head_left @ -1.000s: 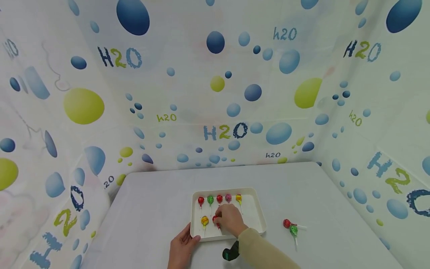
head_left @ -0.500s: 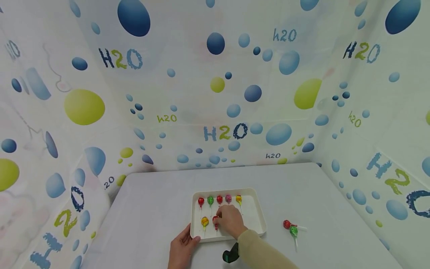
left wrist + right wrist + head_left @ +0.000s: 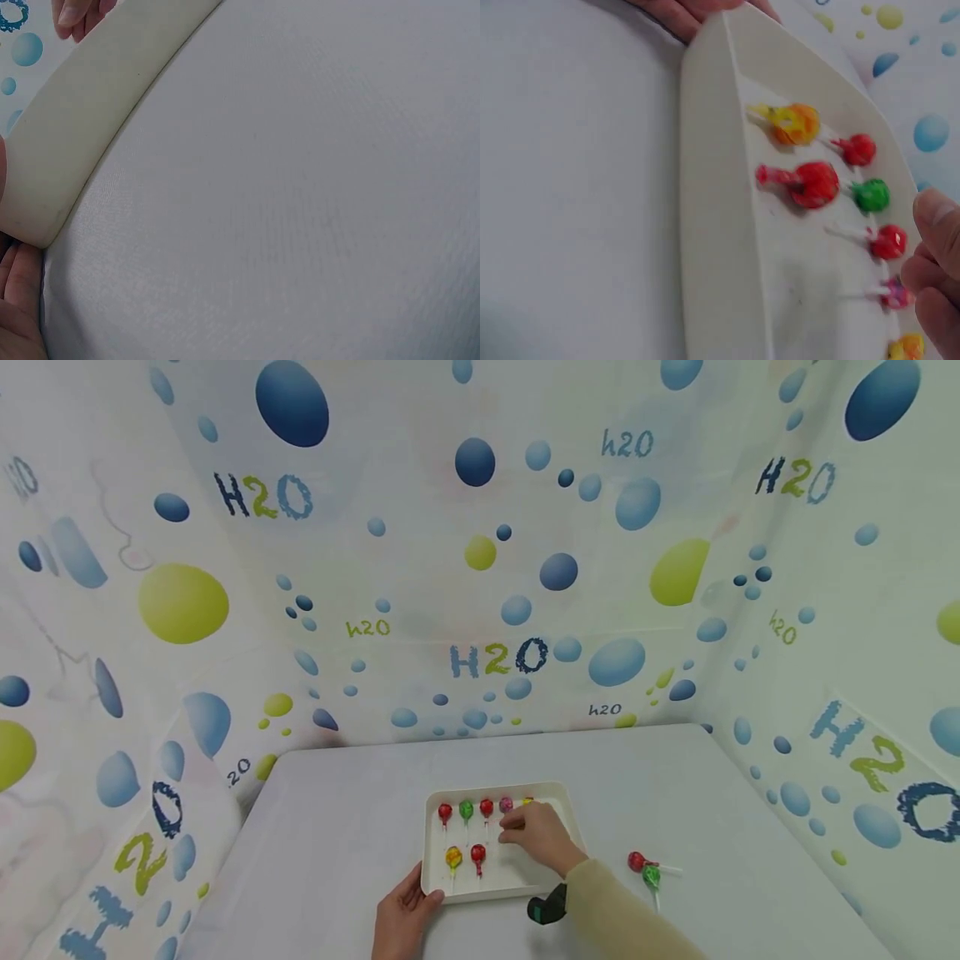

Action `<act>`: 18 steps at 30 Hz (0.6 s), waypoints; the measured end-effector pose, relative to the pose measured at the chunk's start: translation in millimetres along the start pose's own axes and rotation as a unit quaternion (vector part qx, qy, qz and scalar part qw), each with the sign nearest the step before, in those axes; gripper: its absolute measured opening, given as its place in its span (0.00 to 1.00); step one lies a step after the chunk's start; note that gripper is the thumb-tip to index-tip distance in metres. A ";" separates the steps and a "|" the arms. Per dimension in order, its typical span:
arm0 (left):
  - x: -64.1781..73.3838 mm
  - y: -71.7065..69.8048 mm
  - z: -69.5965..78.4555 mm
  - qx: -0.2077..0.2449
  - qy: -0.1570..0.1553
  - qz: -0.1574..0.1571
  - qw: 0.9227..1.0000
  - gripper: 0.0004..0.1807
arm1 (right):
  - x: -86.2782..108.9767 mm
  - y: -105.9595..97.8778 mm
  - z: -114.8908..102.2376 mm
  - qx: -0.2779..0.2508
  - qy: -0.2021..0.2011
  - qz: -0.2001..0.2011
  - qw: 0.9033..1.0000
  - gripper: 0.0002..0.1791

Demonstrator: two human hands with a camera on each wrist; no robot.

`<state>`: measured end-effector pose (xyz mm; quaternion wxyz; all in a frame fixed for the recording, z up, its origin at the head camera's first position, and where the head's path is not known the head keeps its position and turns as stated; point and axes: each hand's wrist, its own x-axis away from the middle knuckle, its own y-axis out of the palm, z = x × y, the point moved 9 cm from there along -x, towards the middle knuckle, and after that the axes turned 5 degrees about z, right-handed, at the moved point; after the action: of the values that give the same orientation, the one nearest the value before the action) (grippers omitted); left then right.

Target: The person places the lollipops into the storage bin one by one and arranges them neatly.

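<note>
A white tray [image 3: 517, 872] lies on the table. Its near left corner is held by my left hand [image 3: 403, 914], thumb on the rim and fingers along the side. Over the tray hovers my right hand [image 3: 543, 835], fingers loosely bent with nothing between them. In the front row lie a yellow-orange lollipop [image 3: 453, 857] and a red lollipop [image 3: 477, 855]. Behind them a row holds a red lollipop [image 3: 445, 812], a green lollipop [image 3: 466, 810], another red lollipop [image 3: 486, 808], a purple-pink lollipop [image 3: 506, 805] and a yellow lollipop [image 3: 907, 348], mostly covered by my hand in the head view.
Right of the tray, a red lollipop [image 3: 637, 862] and a green lollipop [image 3: 651, 877] lie crossed on the white table [image 3: 345, 827]. A black device [image 3: 547, 906] sits at my right wrist. Walls with a bubble print enclose the table at the back and sides.
My right hand has let go of the red lollipop in the front row and moved up and to the right. That lollipop now lies beside the yellow-orange one. My left hand stays at the tray corner.
</note>
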<state>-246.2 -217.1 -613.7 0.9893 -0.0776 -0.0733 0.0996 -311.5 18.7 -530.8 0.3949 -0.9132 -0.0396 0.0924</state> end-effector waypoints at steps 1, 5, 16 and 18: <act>0.4 -0.3 0.5 0.000 0.001 0.000 1.000 0.41 | 0.5 -7.5 5.7 -0.006 0.002 -0.001 1.000 0.12; 0.6 1.1 -0.7 0.001 0.002 0.003 1.000 0.41 | 5.8 -43.1 34.5 -0.016 0.031 0.006 0.999 0.12; -4.4 0.3 -4.6 -0.015 -0.003 0.011 1.000 0.41 | 42.4 -154.0 126.6 0.006 0.091 0.030 0.995 0.13; -5.0 -0.2 -5.1 -0.012 -0.004 0.011 1.000 0.41 | 48.2 -162.8 136.6 0.012 0.086 0.023 0.996 0.13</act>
<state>-250.2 -219.1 -619.4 0.9869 -0.0895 -0.0773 0.1099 -291.5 234.8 -510.4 0.4052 -0.9138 0.0165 0.0234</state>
